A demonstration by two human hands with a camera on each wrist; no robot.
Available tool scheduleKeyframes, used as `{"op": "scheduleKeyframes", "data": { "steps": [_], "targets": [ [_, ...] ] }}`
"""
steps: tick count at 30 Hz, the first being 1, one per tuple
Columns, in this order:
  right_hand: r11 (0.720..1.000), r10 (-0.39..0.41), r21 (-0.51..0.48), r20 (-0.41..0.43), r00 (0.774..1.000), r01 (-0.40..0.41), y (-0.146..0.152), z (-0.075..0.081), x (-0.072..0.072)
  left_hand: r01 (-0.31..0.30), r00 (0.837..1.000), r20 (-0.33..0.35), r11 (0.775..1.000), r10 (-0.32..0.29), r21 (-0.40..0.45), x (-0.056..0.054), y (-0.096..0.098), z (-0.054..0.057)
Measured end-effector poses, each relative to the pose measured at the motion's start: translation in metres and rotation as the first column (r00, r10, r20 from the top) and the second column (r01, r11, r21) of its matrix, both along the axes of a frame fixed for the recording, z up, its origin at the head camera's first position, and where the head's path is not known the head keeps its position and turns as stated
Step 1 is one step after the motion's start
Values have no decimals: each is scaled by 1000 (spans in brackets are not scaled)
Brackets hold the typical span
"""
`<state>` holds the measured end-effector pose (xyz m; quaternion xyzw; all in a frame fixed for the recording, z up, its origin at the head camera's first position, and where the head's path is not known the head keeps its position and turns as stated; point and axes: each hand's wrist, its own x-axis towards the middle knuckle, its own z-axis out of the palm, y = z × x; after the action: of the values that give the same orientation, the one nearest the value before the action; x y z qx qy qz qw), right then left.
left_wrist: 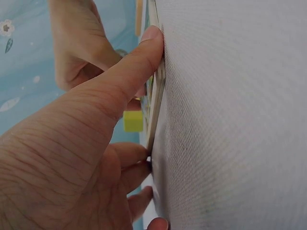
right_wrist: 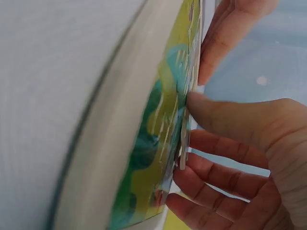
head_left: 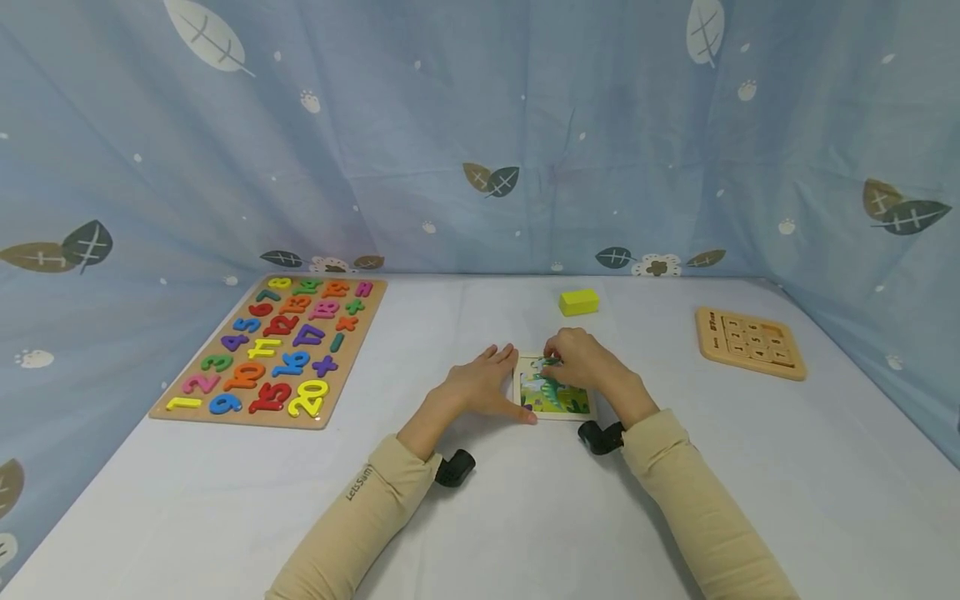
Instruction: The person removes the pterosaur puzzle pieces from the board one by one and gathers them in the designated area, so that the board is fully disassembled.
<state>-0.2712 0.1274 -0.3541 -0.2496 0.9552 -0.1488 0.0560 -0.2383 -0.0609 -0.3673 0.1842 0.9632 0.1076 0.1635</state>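
A small square jigsaw puzzle board with a pale wooden rim and a green dinosaur picture lies on the white table. My left hand braces it at its left side, thumb on the near edge, the other fingers spread towards the far left corner. Over the far part of the picture, my right hand pinches a thin puzzle piece between thumb and fingers. In the right wrist view that piece stands out a little from the board's surface. From above, the right hand hides part of the dinosaur picture and the board's far right corner.
A yellow-green block sits behind the puzzle. At the left lies a large wooden number board with coloured digits and signs. A small wooden sliding-number board is at the right. A blue leaf-patterned curtain hangs behind the table.
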Motion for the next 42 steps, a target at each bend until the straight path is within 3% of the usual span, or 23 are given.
{"op": "scheduleKeyframes", "data": {
  "steps": [7, 18, 33, 42],
  "targets": [
    [1000, 4, -9, 40, 999, -3, -1, 3, 2, 2, 1000, 4, 1000, -2, -7, 0, 0, 1],
    [998, 32, -61, 21, 999, -31, 4, 1, 3, 10, 1000, 3, 1000, -10, 1, 0, 0, 0],
    [994, -15, -111, 56, 998, 21, 29, 5, 3, 1, 1000, 4, 1000, -1, -5, 0, 0, -1],
    [990, -12, -140, 7, 1000, 13, 52, 5, 5, 6, 1000, 1, 1000, -6, 7, 0, 0, -1]
  ]
}}
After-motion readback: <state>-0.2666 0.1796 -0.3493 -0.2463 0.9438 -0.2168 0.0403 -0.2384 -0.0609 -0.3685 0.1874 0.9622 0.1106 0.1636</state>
